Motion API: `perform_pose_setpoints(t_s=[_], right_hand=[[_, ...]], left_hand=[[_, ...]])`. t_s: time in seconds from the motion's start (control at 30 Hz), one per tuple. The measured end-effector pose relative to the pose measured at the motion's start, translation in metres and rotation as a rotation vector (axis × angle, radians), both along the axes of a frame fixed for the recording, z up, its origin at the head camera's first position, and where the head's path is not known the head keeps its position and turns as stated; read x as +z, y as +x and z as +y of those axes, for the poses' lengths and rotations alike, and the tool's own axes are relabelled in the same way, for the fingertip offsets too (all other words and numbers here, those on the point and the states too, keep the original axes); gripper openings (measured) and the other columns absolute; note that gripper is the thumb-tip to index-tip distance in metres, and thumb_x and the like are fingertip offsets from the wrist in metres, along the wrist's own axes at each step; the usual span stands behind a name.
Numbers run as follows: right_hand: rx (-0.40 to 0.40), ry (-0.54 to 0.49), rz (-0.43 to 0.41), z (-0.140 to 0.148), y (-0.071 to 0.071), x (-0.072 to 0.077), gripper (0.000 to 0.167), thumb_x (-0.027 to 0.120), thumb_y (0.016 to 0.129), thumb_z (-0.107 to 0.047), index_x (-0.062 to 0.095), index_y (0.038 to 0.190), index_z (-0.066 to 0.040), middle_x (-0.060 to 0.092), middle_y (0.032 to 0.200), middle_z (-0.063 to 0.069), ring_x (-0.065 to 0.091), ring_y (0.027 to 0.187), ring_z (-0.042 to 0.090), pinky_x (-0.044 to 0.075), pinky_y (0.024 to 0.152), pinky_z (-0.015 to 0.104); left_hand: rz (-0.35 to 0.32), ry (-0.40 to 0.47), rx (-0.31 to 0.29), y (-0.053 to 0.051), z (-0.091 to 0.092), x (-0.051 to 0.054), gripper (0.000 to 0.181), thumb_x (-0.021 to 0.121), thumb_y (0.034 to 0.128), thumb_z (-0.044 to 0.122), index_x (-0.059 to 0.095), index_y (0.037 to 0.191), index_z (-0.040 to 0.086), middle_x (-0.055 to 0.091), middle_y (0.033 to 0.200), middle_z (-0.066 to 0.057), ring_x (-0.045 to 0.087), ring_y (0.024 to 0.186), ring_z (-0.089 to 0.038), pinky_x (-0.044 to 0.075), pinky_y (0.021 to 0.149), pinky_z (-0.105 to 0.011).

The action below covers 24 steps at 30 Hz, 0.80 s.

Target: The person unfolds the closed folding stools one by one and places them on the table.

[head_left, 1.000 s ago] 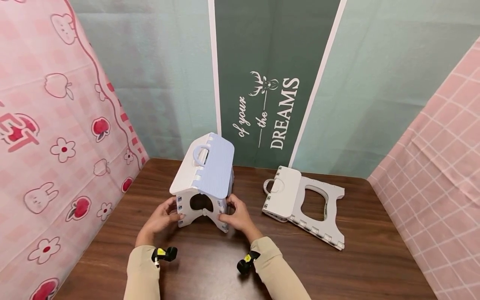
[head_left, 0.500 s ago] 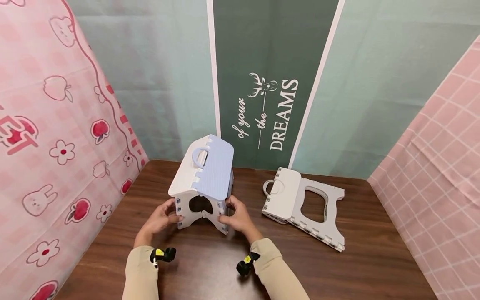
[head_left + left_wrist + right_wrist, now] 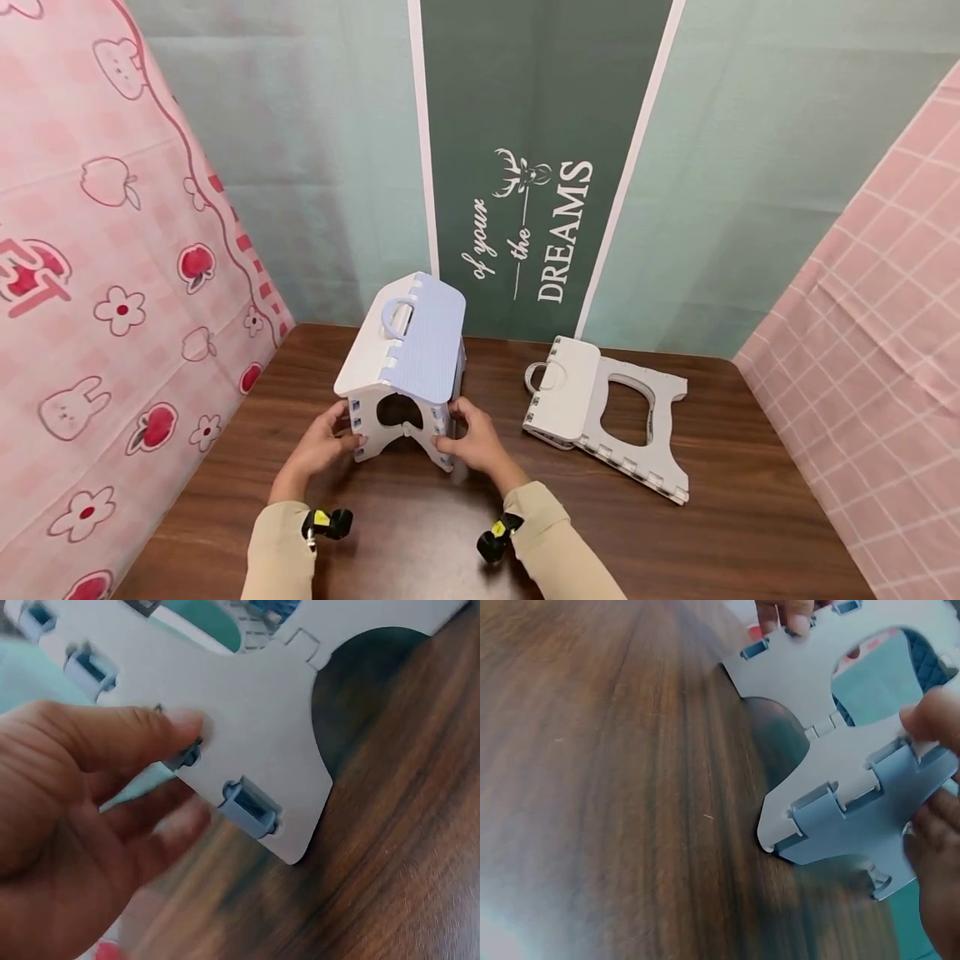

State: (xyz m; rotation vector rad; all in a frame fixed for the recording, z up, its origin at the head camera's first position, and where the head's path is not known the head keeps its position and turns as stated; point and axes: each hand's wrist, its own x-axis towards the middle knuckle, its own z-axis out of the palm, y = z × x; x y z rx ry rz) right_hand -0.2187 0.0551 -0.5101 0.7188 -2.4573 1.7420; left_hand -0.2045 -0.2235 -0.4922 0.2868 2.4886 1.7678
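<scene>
A folding step stool (image 3: 423,333) with a white and blue top stands on the table, partly folded. Its top peaks like a roof, and a loop handle (image 3: 392,318) sticks up at the ridge. My left hand (image 3: 318,446) grips the left leg panel, with the thumb (image 3: 142,735) on the near white face and the fingers behind the edge. On the other side my right hand (image 3: 480,442) holds the right leg panel, its thumb on the near hinged edge. In the right wrist view, the blue side panel (image 3: 862,825) shows beside that hand.
To the right, a second folding stool (image 3: 633,417), all white, lies flat on the brown wooden table (image 3: 420,542). Printed cloth hangs at the back (image 3: 547,108), and pink cloths hang at the left (image 3: 150,250) and right (image 3: 885,317).
The head view has shifted slightly. Both hands keep their hold on the stool, which stands almost in the same pose; the white stool has not moved.
</scene>
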Motion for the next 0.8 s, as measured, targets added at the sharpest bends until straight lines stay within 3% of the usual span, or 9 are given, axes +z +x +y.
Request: perform_pose_setpoints(t_s=[0.13,0.27,0.47,0.63,0.8], right_hand=[[-0.041,0.149,0.115,0.007,0.008,0.005,0.052,0.074,0.073,-0.018,0.054,0.116,0.002,0.059,0.113,0.016,0.054,0.106,0.032,0.041,0.089,0.048],[-0.061,0.251,0.191,0.013,0.012,0.018,0.061,0.071,0.076,-0.025,0.051,0.125,0.004,0.053,0.124,0.019,0.047,0.116,0.033,0.038,0.094,0.047],[-0.038,0.378,0.204,0.021,0.015,0.040,0.057,0.069,0.080,-0.025,0.051,0.128,0.001,0.050,0.129,0.020,0.044,0.119,0.034,0.036,0.096,0.048],[-0.029,0.526,0.203,0.027,0.018,0.059,0.055,0.070,0.080,-0.028,0.054,0.127,-0.004,0.047,0.131,0.022,0.044,0.119,0.037,0.036,0.091,0.057],[-0.008,0.669,0.255,0.031,0.019,0.077,0.058,0.071,0.078,-0.034,0.056,0.126,-0.006,0.049,0.129,0.022,0.046,0.116,0.038,0.039,0.087,0.057]], left_hand=[[0.048,-0.036,0.034,0.007,0.005,0.006,0.061,0.068,0.0757,-0.010,0.039,0.129,-0.009,0.049,0.120,-0.032,0.048,0.110,-0.048,0.043,0.086,-0.053],[0.121,-0.111,0.105,0.014,0.007,0.019,0.056,0.072,0.0788,0.002,0.044,0.127,-0.004,0.052,0.120,-0.027,0.048,0.113,-0.044,0.040,0.089,-0.056],[0.192,-0.174,0.190,0.023,0.010,0.041,0.058,0.072,0.0811,0.013,0.044,0.130,0.000,0.049,0.126,-0.024,0.045,0.116,-0.042,0.034,0.091,-0.061],[0.299,-0.212,0.213,0.026,0.012,0.057,0.059,0.074,0.0782,0.010,0.046,0.129,-0.001,0.050,0.123,-0.023,0.048,0.112,-0.041,0.039,0.087,-0.059],[0.400,-0.269,0.223,0.029,0.009,0.070,0.061,0.076,0.0739,0.006,0.049,0.127,0.000,0.050,0.122,-0.024,0.049,0.108,-0.039,0.042,0.081,-0.056]])
